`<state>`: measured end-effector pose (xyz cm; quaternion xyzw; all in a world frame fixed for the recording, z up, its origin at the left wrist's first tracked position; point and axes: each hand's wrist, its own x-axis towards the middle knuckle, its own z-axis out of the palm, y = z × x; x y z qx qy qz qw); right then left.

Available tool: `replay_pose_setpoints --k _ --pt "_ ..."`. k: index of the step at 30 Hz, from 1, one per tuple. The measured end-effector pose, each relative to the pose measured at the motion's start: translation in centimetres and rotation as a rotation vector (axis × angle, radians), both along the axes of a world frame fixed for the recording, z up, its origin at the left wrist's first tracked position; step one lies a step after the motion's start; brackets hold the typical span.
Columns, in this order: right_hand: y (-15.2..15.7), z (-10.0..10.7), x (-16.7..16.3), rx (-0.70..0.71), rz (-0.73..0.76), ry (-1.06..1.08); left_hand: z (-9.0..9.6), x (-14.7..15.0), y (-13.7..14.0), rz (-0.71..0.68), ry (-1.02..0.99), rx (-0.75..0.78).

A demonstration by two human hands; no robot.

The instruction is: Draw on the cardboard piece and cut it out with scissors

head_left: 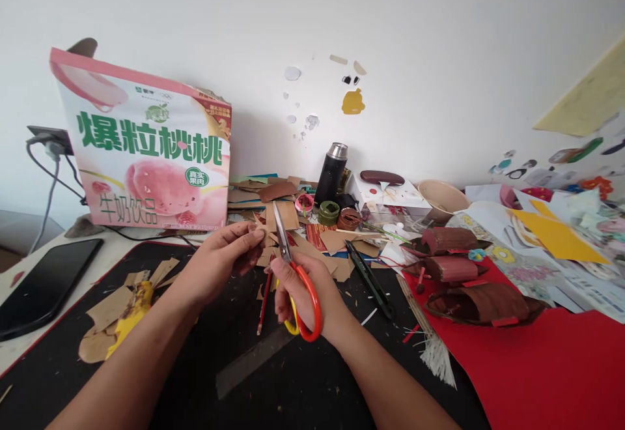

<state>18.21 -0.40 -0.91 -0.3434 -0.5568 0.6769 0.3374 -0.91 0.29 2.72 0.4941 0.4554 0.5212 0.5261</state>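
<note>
My right hand (312, 286) grips a pair of scissors (284, 238) with red and yellow handles, the blades pointing up and away from me. Just left of the blades, my left hand (239, 247) pinches a small tan piece (262, 229) that looks like cardboard. Its fingertips are closed, and they hide most of that piece. Below the hands, a red pencil (265, 303) and a clear strip (254, 365) like a ruler lie on the black mat (195, 391). To the right of the scissors is a dark green utility knife (368, 277).
Cardboard scraps (336, 241) and paint jars (329, 212) lie behind the hands, near a black thermos (332, 176). A large drink box (156, 156) stands at left above a phone (49, 286). Small brown boat models (488, 306) rest on red paper (547, 365) at right.
</note>
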Motion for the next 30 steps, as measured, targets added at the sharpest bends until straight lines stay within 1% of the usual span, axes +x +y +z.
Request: replay_pose_setpoints --k 6,8,13,18,22,26,30 --pt "0.1 -0.4 -0.4 -0.05 0.086 0.077 0.1 0.3 0.1 0.141 -0.107 0.005" --pt "0.2 -0.5 -0.5 -0.064 0.093 0.094 0.0 0.4 0.1 0.17 -0.107 0.013" --pt "0.4 -0.3 -0.3 -0.051 0.14 0.1 -0.3 0.9 -0.1 0.188 -0.023 0.053" --pt "0.3 0.0 0.0 -0.041 0.177 0.101 -0.8 1.3 -0.1 0.223 -0.055 0.08" --pt "0.3 0.1 0.3 -0.005 0.204 0.093 -1.2 1.5 0.0 0.234 -0.075 0.084" --pt "0.1 -0.1 0.4 0.084 0.202 0.064 -1.2 1.6 -0.1 0.26 -0.08 0.104" --pt "-0.2 -0.2 0.2 0.059 0.181 0.015 -0.9 1.7 -0.3 0.262 -0.053 0.112"
